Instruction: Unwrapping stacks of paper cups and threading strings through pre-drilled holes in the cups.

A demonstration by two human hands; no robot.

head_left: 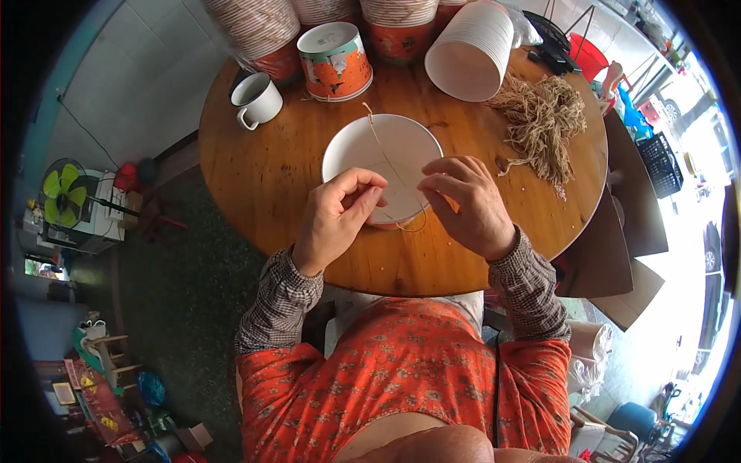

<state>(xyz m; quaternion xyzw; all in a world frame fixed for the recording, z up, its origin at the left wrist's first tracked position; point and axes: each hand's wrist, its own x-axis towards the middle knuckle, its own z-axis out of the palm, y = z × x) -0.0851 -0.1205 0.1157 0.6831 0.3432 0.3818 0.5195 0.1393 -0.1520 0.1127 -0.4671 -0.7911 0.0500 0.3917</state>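
Note:
A white-lined paper bucket point(351, 147) stands open in front of me on the round table. A thin tan cord point(377, 139) crosses its mouth, its knotted end sticking out over the far rim. Below the near rim hangs a loose cord loop point(417, 229). At the bucket's near left side, my left hand point(332, 220) is closed in a pinch between thumb and forefinger. My right hand point(472, 204) is over the right rim, thumb and fingertips brought together close to the cord. What either pinch holds is too fine to make out.
A heap of tan cords point(544, 116) lies right on the wooden table point(262, 185). Behind stand an orange printed bucket point(336, 69), a white enamel mug point(258, 99), a white bucket stack point(471, 54) on its side and stacked tubs point(255, 31). Cardboard point(602, 255) is beside the table.

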